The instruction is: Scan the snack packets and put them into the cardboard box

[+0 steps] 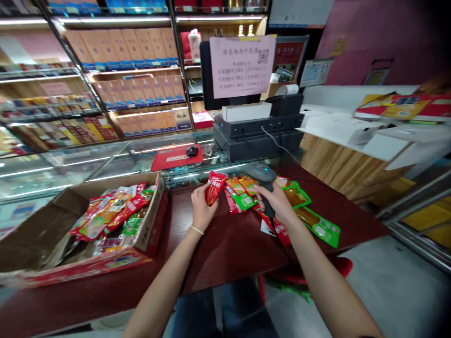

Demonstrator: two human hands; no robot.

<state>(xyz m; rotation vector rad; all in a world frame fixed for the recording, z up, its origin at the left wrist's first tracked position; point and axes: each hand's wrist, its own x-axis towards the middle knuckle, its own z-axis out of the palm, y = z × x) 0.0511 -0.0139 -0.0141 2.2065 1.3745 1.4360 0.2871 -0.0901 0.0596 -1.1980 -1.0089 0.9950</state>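
My left hand (pixel 203 206) is closed around a small red snack packet (pixel 215 188), held upright over the dark red table. In my right hand (pixel 276 202) is a dark handheld barcode scanner (pixel 261 174), gripped by its handle, with a small blue light on top. Its head tilts toward the left, apart from the packet. Beneath and around the scanner lie several red, orange and green snack packets (pixel 243 199). A green-edged packet (pixel 319 227) rests to the right of my right wrist. The scanner's trigger is hidden by my fingers.
An open cardboard box (pixel 151 225) with snack packets (pixel 116 206) in it stands at left. Behind the table are a glass counter (pixel 120 162), a red mat (pixel 165 157) with a mouse (pixel 191 150), and a cash register (pixel 260 141) with a monitor. A red stool (pixel 341 267) is below the table.
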